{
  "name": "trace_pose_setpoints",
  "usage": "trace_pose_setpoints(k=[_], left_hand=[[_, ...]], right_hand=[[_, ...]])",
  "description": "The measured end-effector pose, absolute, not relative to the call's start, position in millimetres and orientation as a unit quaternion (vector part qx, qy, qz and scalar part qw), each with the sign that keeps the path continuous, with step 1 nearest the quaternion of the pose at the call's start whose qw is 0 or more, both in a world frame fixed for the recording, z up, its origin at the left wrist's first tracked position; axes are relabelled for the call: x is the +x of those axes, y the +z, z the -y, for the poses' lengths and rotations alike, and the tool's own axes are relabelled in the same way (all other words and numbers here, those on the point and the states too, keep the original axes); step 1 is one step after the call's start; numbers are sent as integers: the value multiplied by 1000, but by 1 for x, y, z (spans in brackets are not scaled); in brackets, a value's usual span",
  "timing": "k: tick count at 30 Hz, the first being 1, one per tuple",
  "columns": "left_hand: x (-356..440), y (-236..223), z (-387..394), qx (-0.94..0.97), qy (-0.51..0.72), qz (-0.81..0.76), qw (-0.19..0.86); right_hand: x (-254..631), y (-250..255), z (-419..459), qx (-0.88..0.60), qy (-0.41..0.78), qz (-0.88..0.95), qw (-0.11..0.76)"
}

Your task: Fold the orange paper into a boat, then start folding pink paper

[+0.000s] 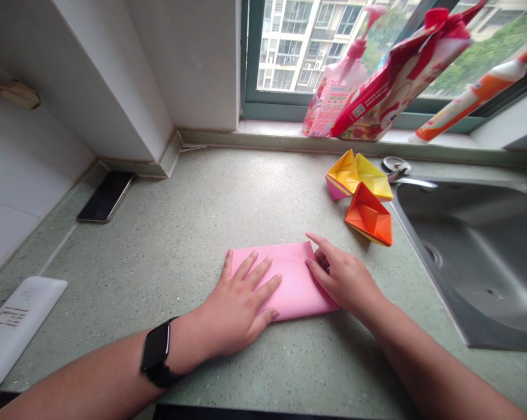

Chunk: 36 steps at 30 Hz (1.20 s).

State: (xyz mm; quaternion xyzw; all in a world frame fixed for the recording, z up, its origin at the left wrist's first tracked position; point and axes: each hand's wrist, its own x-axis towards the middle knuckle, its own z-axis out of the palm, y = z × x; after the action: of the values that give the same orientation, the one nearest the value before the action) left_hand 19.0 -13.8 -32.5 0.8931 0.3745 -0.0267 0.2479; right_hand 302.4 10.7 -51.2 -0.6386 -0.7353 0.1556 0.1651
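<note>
A folded pink paper point(289, 274) lies flat on the speckled green counter point(193, 233). My left hand point(241, 303) rests on its left half, palm down with the fingers spread and stretched out. A black watch is on that wrist. My right hand point(342, 274) sits at the paper's right edge, index finger extended along the fold and the other fingers curled onto the paper. Folded paper boats lie just beyond: an orange one point(369, 216) and a yellow one point(360, 174) over a pink one.
A steel sink point(477, 256) with a tap point(405, 175) opens at the right. A dark phone point(106, 195) lies at the back left, a white device point(13, 321) at the near left. Pink bottles and packets point(377, 81) lean on the window sill.
</note>
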Motion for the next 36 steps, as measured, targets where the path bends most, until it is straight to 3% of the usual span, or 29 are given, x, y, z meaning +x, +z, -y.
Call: trace_pose_setpoints(k=[36], left_hand=[[21,-33,13,892,-50,-385,233]], right_hand=[[301,-39,-11,-633,165,745,133]])
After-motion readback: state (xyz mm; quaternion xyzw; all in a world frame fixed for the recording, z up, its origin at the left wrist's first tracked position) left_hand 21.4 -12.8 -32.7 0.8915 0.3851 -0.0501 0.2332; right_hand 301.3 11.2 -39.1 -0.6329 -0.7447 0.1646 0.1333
